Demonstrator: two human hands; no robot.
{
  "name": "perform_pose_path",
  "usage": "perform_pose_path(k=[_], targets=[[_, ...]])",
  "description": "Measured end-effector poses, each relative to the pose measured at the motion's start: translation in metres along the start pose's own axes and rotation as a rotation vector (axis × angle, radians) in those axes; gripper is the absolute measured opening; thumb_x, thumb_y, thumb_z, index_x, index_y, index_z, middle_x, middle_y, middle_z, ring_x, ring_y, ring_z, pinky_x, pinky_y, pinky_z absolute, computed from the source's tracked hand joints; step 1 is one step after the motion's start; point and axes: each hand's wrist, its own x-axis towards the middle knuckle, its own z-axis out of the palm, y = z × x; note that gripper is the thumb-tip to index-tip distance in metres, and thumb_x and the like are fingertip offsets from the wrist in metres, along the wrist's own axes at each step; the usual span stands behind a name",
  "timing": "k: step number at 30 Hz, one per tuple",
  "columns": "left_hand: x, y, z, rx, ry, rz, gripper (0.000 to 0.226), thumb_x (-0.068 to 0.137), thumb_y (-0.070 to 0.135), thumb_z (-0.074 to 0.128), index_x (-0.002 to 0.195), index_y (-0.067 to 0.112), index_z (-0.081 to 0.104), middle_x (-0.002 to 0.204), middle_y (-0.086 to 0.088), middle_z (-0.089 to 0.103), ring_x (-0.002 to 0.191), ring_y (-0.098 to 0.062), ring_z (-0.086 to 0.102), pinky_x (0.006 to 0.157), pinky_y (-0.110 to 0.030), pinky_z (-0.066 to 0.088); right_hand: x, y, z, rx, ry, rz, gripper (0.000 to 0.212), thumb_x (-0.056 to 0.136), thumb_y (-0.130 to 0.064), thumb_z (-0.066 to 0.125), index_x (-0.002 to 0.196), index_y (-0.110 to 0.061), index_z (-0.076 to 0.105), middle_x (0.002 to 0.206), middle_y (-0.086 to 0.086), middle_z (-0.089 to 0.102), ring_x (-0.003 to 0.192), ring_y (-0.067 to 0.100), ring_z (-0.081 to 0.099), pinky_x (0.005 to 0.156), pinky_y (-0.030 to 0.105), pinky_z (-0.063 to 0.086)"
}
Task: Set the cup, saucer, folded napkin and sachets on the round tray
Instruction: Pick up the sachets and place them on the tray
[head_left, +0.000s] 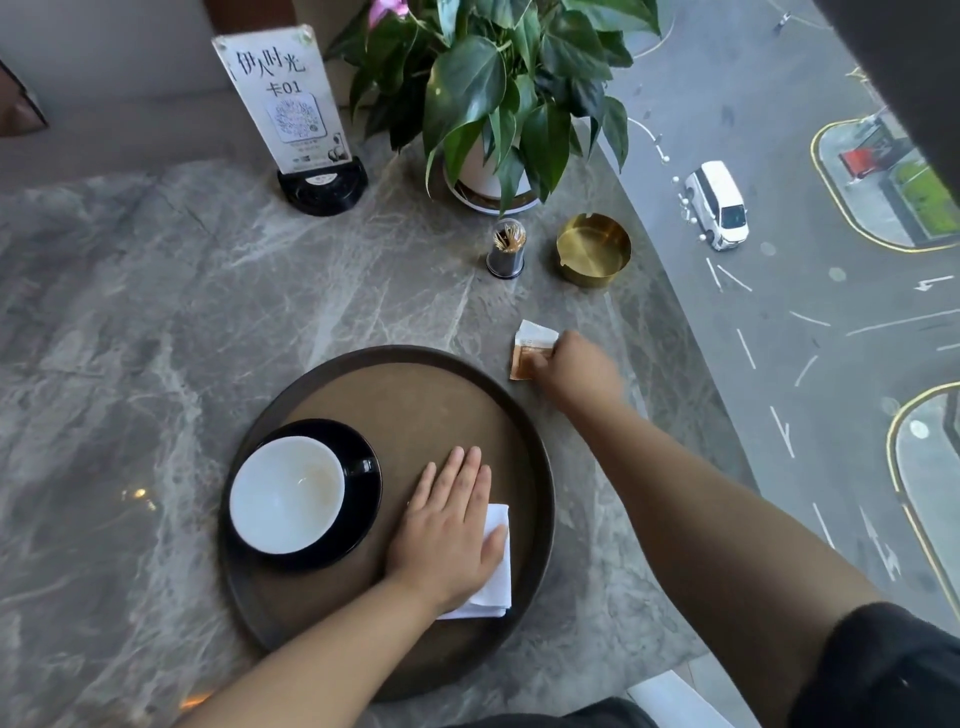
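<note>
- The round dark brown tray (415, 374) lies at lower centre of the frame on the grey veined marble table (156, 312).
- Done, by the look of it: the white-lined black cup (287, 493) stands on its black saucer (363, 525) in the left part of the tray, handle pointing right.
- Also done: the folded white napkin (496, 566) lies in the tray's right part, under the left hand (447, 525), which presses on it flat with fingers straight and close together.
- Left to do: the brown and white sachets (530, 348) are still off the tray, on the marble just beyond its upper right rim.
- The right hand (576, 371) reaches to them at right of centre; its fingers are curled at the sachets' right edge, seemingly pinching them.
- Hard to make out: how many sachets there are, since the hand covers part of them; the fingertips themselves are hidden.
- The napkin's left half is covered by the hand; the tray's near rim is crossed by the left forearm.
</note>
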Motion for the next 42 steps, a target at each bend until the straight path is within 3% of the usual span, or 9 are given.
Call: perform_pose_path(k=[4, 12, 15, 19, 24, 29, 33, 37, 42], targets=[[0.0, 0.0, 0.001, 0.005, 0.005, -0.003, 0.065, 0.09, 0.048, 0.037, 0.136, 0.003, 0.047, 0.149, -0.016, 0.038, 0.139, -0.029, 0.033, 0.111, -0.05, 0.03, 0.008, -0.014, 0.004, 0.117, 0.007, 0.025, 0.039, 0.085, -0.038, 0.059, 0.109, -0.009, 0.052, 0.111, 0.013, 0.059, 0.097, 0.03, 0.059, 0.066, 0.034, 0.039], [0.0, -0.001, 0.003, 0.002, 0.008, -0.003, 0.066, 0.09, 0.049, 0.036, 0.136, 0.003, 0.047, 0.148, -0.017, 0.038, 0.138, -0.03, 0.035, 0.111, -0.05, 0.031, 0.017, -0.002, -0.001, 0.49, -0.029, 0.047, 0.025, 0.082, -0.03, 0.071, 0.084, -0.019, 0.048, 0.091, 0.009, 0.065, 0.079, 0.024, 0.063, 0.064, 0.038, 0.05], [0.0, -0.002, 0.005, -0.006, 0.011, -0.005, 0.066, 0.09, 0.049, 0.035, 0.136, 0.003, 0.047, 0.148, -0.016, 0.038, 0.138, -0.03, 0.035, 0.111, -0.05, 0.031, 0.012, 0.003, -0.004, 0.551, -0.043, 0.059, 0.029, 0.08, -0.03, 0.074, 0.094, -0.02, 0.051, 0.086, 0.001, 0.063, 0.075, 0.017, 0.063, 0.062, 0.036, 0.051], [-0.001, -0.002, 0.0, -0.053, -0.015, 0.001, 0.065, 0.09, 0.049, 0.036, 0.135, 0.005, 0.049, 0.147, -0.015, 0.041, 0.137, -0.029, 0.037, 0.111, -0.05, 0.031, -0.001, 0.002, -0.012, 0.615, -0.13, 0.027, 0.021, 0.083, -0.028, 0.073, 0.099, -0.021, 0.061, 0.079, -0.005, 0.064, 0.066, 0.006, 0.062, 0.049, 0.018, 0.044], [0.004, -0.012, -0.02, -0.602, 0.039, -0.112, 0.038, 0.096, 0.029, 0.046, 0.129, 0.012, 0.057, 0.148, -0.005, 0.042, 0.14, -0.017, 0.03, 0.116, -0.038, 0.024, -0.025, -0.001, -0.026, 0.763, -0.243, -0.027, 0.018, 0.087, -0.024, 0.069, 0.101, -0.012, 0.068, 0.084, 0.002, 0.072, 0.057, 0.003, 0.061, 0.045, 0.014, 0.042], [0.04, -0.024, -0.075, -1.17, 0.257, -0.588, 0.032, 0.093, 0.031, 0.052, 0.124, 0.023, 0.057, 0.122, 0.008, 0.061, 0.109, -0.002, 0.055, 0.092, -0.021, 0.04, -0.053, 0.003, -0.031, 0.892, -0.424, -0.093, 0.011, 0.089, -0.022, 0.067, 0.099, -0.018, 0.067, 0.092, 0.002, 0.075, 0.075, 0.01, 0.065, 0.062, 0.024, 0.042], [0.066, -0.022, -0.099, -1.313, 0.168, -0.579, 0.022, 0.091, 0.04, 0.053, 0.104, 0.026, 0.064, 0.094, 0.01, 0.071, 0.081, -0.001, 0.067, 0.081, -0.033, 0.053, -0.074, 0.006, -0.022, 0.948, -0.508, -0.112, 0.013, 0.088, -0.023, 0.067, 0.099, -0.017, 0.067, 0.093, 0.007, 0.074, 0.077, 0.012, 0.064, 0.061, 0.024, 0.041], [0.062, -0.013, -0.089, -1.328, 0.142, -0.561, 0.016, 0.09, 0.032, 0.06, 0.099, 0.02, 0.067, 0.077, 0.009, 0.068, 0.057, 0.005, 0.06, 0.06, -0.021, 0.046, -0.086, 0.014, -0.018, 0.962, -0.523, -0.092, 0.017, 0.087, -0.023, 0.068, 0.1, -0.012, 0.067, 0.093, 0.012, 0.072, 0.076, 0.015, 0.062, 0.059, 0.023, 0.04], [0.048, -0.009, -0.074, -1.293, 0.076, -0.568, 0.009, 0.09, 0.027, 0.06, 0.09, 0.023, 0.068, 0.069, 0.009, 0.065, 0.061, -0.004, 0.059, 0.061, -0.025, 0.046, -0.1, 0.024, -0.009, 0.883, -0.517, -0.104, 0.016, 0.085, -0.026, 0.071, 0.094, -0.013, 0.068, 0.084, 0.005, 0.073, 0.071, 0.014, 0.06, 0.058, 0.024, 0.042]])
